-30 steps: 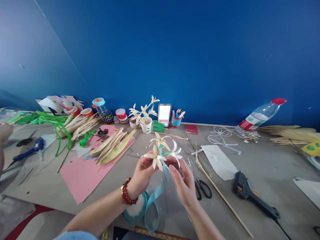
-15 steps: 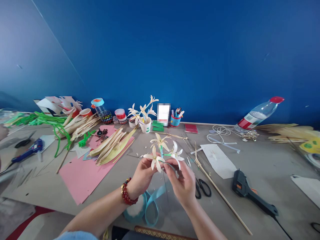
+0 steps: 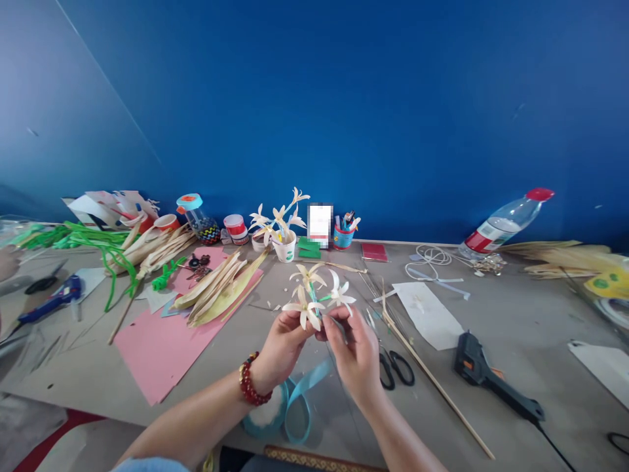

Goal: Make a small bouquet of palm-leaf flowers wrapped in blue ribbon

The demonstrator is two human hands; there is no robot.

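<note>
My left hand point(image 3: 282, 346), with a red bead bracelet point(image 3: 251, 380) at the wrist, pinches the stem of a craft flower spray point(image 3: 308, 278). Three cream, pointed-petal blossoms top it, on blue-green wrapped stems. My right hand point(image 3: 358, 351) has its fingertips closed at the same stem, just below the blossoms; whether a strip lies between them is hidden. A roll of light-blue ribbon point(image 3: 269, 419), its loose end looped, lies under my hands. Black-handled scissors point(image 3: 401, 368) rest right of my right hand.
A paper cup point(image 3: 285, 250) with similar flowers stands by the blue wall. Dried corn husks point(image 3: 221, 285) lie on pink paper point(image 3: 157, 357) to the left. A black glue gun point(image 3: 498, 380), a thin stick point(image 3: 445, 393) and a tilted bottle point(image 3: 506, 226) are on the right.
The blossoms have tilted and shifted slightly to the left as the spray turned. My right fingertips have moved closer to my left ones at the stem.
</note>
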